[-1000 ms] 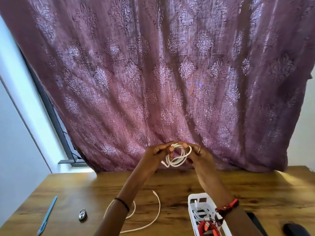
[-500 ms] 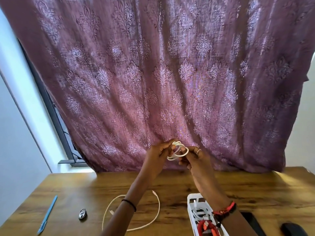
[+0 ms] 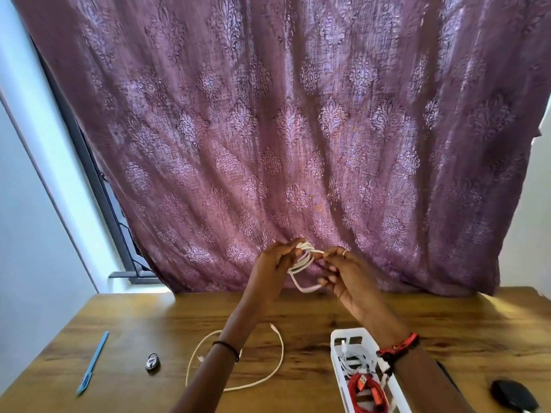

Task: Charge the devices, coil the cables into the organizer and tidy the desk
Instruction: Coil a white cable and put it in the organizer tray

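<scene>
Your hands have drawn a little apart since half a second ago, and the round white coil (image 3: 304,260) between them has slumped into a bunch with one loop hanging below it. Beyond the organizer (image 3: 348,331) hangs a purple curtain (image 3: 298,129). The wooden desk (image 3: 298,317) carries the organizer, a white slotted tray with a red cable (image 3: 365,391) and a thin white one inside. Left of the organizer a loose cable (image 3: 280,356) lies in an open arc, and far left of it a blue pen (image 3: 92,362). A black mouse (image 3: 512,396) sits to its right.

You hold the coil up in the air beyond the organizer. Your left hand (image 3: 274,265) curls its fingers round the bunched turns. Your right hand (image 3: 343,272) pinches a strand at the top, and its lower fingers catch the hanging loop.
</scene>
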